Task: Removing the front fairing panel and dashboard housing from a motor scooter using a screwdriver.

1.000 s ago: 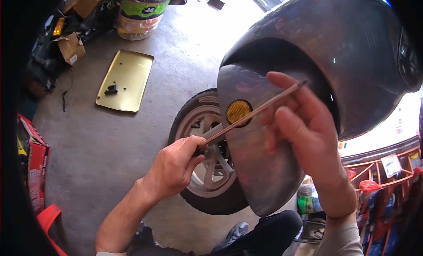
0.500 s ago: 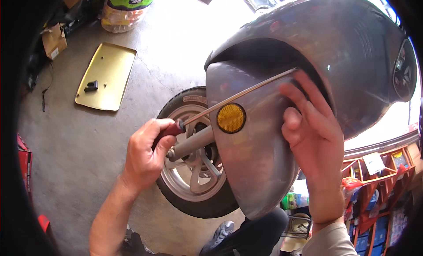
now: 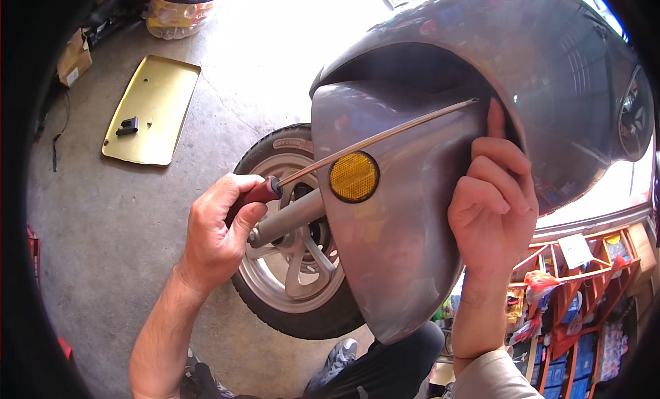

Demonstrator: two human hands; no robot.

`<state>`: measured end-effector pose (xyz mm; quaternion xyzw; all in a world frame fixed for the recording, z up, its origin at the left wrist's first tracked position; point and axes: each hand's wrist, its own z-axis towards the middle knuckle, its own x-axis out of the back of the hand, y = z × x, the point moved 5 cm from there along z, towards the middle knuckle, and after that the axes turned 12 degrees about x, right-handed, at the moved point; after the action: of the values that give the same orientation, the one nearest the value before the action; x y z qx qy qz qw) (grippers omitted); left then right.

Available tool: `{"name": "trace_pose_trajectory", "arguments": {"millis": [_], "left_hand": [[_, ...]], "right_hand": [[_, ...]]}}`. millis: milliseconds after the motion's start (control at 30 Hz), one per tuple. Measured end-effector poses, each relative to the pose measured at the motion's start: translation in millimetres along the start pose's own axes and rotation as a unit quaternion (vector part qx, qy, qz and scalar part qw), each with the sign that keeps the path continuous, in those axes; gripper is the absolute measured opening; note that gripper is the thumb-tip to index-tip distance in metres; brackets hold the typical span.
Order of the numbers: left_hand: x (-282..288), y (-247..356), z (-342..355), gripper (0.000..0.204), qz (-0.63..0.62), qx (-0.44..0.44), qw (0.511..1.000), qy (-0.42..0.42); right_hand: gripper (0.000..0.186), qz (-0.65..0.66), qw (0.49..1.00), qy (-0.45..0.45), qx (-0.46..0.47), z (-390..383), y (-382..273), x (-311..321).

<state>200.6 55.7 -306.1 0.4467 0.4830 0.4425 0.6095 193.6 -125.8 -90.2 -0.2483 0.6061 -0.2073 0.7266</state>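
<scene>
My left hand point(image 3: 218, 228) is closed around the dark red handle of a long screwdriver point(image 3: 264, 191). The thin shaft slants up to the right across the grey front fender point(image 3: 392, 241), passing just above a round amber reflector point(image 3: 355, 177). Its tip lies close to the dark gap between the fender and the large grey body panel point(image 3: 550, 90). Beside that gap is my right hand point(image 3: 491, 206), index finger stretched upward near the tip and the other fingers loosely curled; I see nothing held in it. Below the fender shows the front wheel point(image 3: 292, 289), with a black tyre.
A gold-coloured tray point(image 3: 161, 96) on the concrete floor holds a black clip-like part point(image 3: 127, 127) and small dark pieces. A large clear plastic bottle point(image 3: 175, 17) and a cardboard box point(image 3: 74, 59) stand at upper left. An orange-red rack point(image 3: 577, 282) with supplies is at lower right.
My right hand's fingers have gone from spread near the screwdriver tip to curled, with only the index finger extended. The view has shifted slightly; the left hand keeps its hold.
</scene>
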Motion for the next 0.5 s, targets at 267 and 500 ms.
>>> {"name": "trace_pose_trajectory", "arguments": {"millis": [267,500], "left_hand": [[-4.8,8.8,9.7,0.017,0.003,-0.024,1.000,0.000],[-5.1,7.7,11.6,0.016,0.004,-0.004,1.000,-0.005]], "right_hand": [[0.047,-0.110,0.992,0.044,0.038,-4.8,4.6,-7.5],[0.051,-0.299,0.951,0.050,0.061,-4.6,5.1,-11.5]]}}
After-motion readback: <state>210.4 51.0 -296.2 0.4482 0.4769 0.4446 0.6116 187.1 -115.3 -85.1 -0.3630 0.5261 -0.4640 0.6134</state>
